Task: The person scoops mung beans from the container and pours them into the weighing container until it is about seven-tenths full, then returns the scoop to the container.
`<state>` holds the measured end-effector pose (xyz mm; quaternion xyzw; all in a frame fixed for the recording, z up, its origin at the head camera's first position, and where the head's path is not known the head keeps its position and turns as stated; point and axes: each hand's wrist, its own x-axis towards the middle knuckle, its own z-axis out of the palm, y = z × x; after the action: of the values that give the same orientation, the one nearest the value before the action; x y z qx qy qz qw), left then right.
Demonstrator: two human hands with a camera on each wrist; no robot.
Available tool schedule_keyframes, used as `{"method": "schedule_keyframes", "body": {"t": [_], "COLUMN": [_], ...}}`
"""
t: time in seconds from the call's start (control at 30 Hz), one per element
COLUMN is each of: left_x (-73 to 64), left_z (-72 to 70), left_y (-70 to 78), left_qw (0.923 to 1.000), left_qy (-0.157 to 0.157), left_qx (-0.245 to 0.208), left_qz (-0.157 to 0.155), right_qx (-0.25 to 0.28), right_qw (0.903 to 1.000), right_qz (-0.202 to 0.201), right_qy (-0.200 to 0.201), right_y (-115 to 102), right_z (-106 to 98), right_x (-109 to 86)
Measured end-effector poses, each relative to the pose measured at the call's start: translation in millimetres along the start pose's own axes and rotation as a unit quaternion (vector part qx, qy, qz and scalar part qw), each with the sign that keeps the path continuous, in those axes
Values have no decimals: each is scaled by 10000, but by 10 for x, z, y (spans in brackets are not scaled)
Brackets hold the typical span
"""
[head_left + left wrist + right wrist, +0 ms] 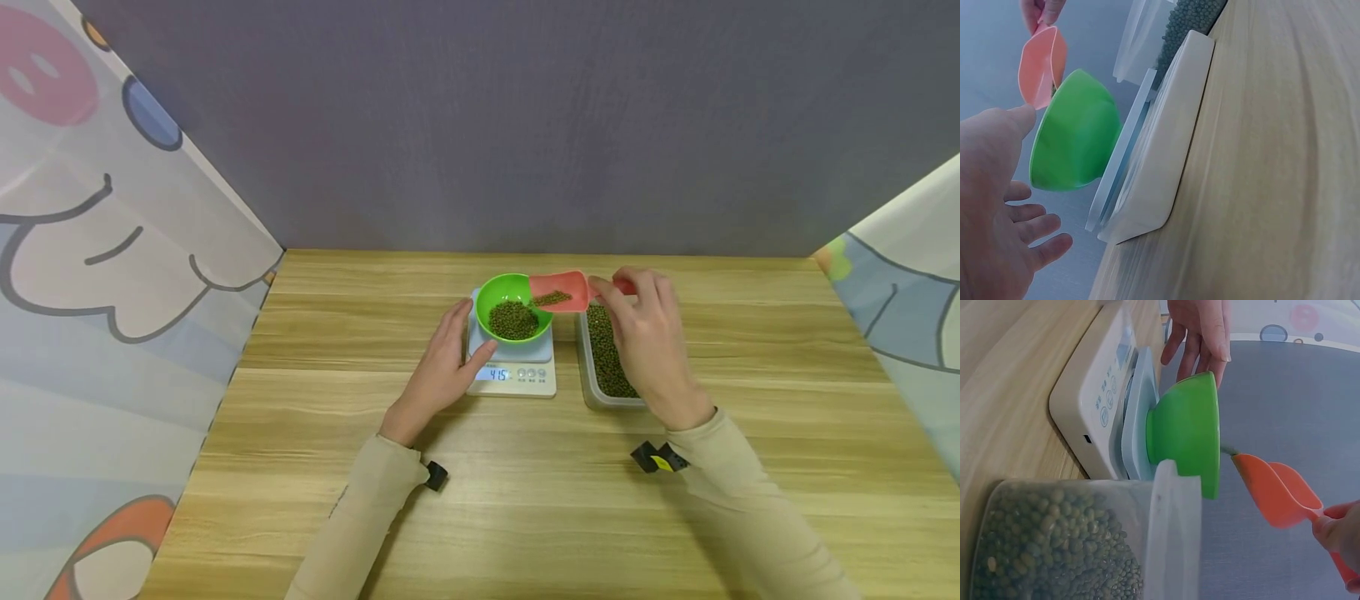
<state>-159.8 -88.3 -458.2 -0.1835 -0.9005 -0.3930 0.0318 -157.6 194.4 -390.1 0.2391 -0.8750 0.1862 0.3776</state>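
A green bowl [495,292] with mung beans [513,322] in it stands on the white kitchen scale [534,387]. The scale's display shows the digits 415; I cannot tell if there is a decimal point. My right hand [651,342] grips the handle of a red scoop [562,282] and holds it tilted over the bowl's right rim. Some beans lie in the scoop, and a few fall from its lip, as the right wrist view shows. Beside the bowl's left side is my left hand [444,362], fingers spread and relaxed, holding nothing.
A clear plastic box [595,395] of mung beans stands just right of the scale, partly under my right hand. Wooden tabletop [337,333] surrounds these things. A grey panel [525,125] rises behind the table, with printed cartoon sheets [135,250] at the sides.
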Motion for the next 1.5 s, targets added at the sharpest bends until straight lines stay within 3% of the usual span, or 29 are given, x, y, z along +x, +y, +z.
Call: {"method": "schedule_keyframes", "body": {"t": [0.4,0.7,0.97,1.5], "left_x": [-11,-27,-61,-106], "left_z": [1,-5,-15,-77], "left_y": [-11,-27,-60,-92], "left_qw": [10000,10000,9999,9999], "left_qy": [7,11,1,-29], "left_qx": [-2,-20,60,132], "left_qz": [12,62,131,-18], "right_qx": [-47,98,366,73], "right_qw": [9995,9992,9965,9960], "right_qz": [-137,243,685,848], "right_qy": [291,310,303,286], "right_y": [-14,71,224,454], "right_z": [1,-50,-172,-338], "right_x": [-11,-69,-236,-487]}}
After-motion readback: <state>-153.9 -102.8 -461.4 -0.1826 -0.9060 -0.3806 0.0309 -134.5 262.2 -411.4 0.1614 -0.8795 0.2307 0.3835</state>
